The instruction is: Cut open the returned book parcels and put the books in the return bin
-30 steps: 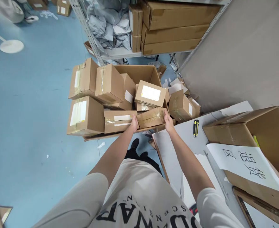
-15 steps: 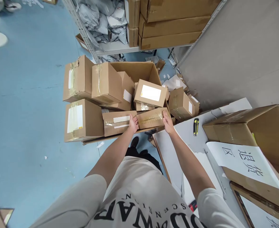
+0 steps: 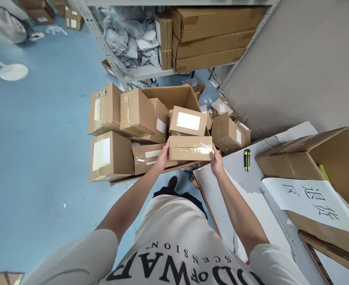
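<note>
The taped carton [image 3: 191,148] is gripped at both ends, left hand [image 3: 162,156] at 9 o'clock, right hand [image 3: 217,163] at 3, above the big open box [image 3: 174,94]; many parcels remain there unpicked.

The scene is bright and evenly lit, with soft, diffuse light that seems to come from overhead. Shadows are faint and short: a thin dark band lies under the pile of cardboard boxes [image 3: 111,156] on the blue floor [image 3: 34,150], and the shelf [image 3: 150,71] interior at the top is a little darker. The white labels and the white table top [image 3: 236,174] in the right half look pale but not blown out. Focus is sharp in the centre. The wide lens bends straight lines toward the edges, and the upper left corner is slightly smeared.
</note>
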